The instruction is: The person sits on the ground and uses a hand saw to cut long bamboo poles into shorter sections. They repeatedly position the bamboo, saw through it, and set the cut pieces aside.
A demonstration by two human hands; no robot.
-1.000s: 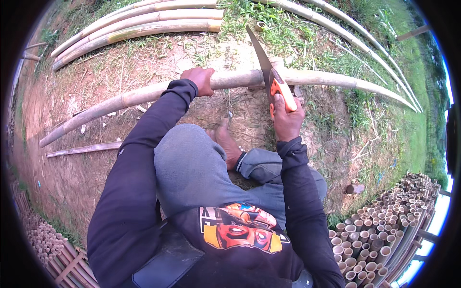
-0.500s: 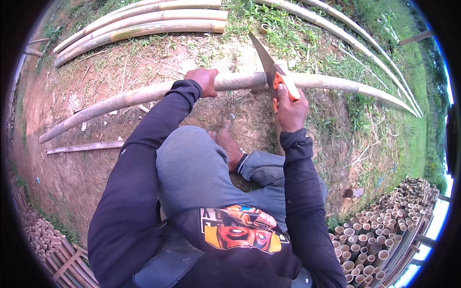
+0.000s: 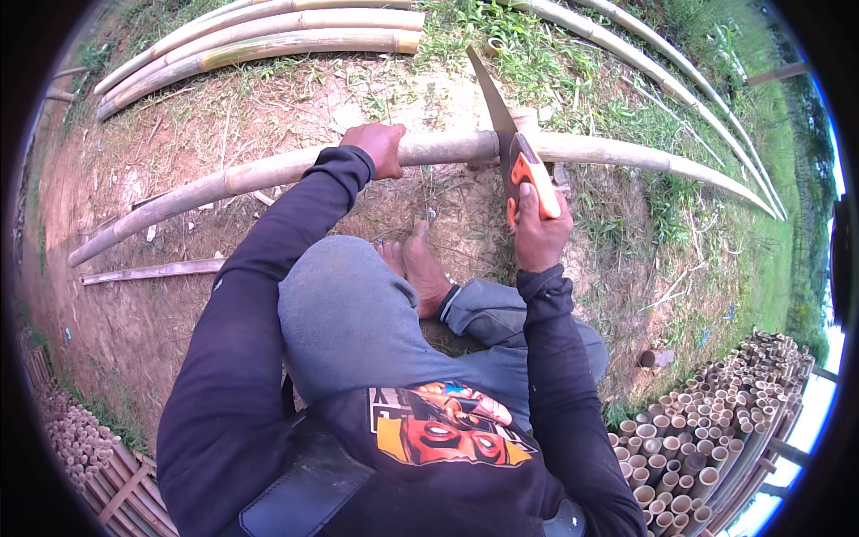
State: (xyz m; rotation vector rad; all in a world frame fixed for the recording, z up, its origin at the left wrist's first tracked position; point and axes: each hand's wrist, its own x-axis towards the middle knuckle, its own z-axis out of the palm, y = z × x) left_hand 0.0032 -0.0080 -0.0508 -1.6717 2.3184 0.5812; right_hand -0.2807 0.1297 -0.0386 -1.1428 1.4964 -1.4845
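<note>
A long bamboo pole (image 3: 268, 172) lies crosswise in front of me, bending with the lens toward both sides. My left hand (image 3: 376, 150) is closed over the pole, left of a dark ring at a joint. In my right hand (image 3: 542, 234) is a hand saw (image 3: 501, 103), gripped by its orange and white handle. Its blade crosses the pole just right of that joint, tip pointing away from me. Whether the teeth have cut into the bamboo, I cannot tell. A pale block shows beneath the pole near the blade.
Several bamboo poles (image 3: 295, 43) lie at the far left, and more poles (image 3: 644, 76) at the far right. A stack of cut bamboo (image 3: 689, 438) stands near right, another bundle (image 3: 85, 438) near left. A thin strip (image 3: 152, 272) lies on the ground. My bare foot (image 3: 424, 273) is below the pole.
My right hand has drawn the saw back toward me, so its handle sits lower and nearer. The left hand stays on the pole.
</note>
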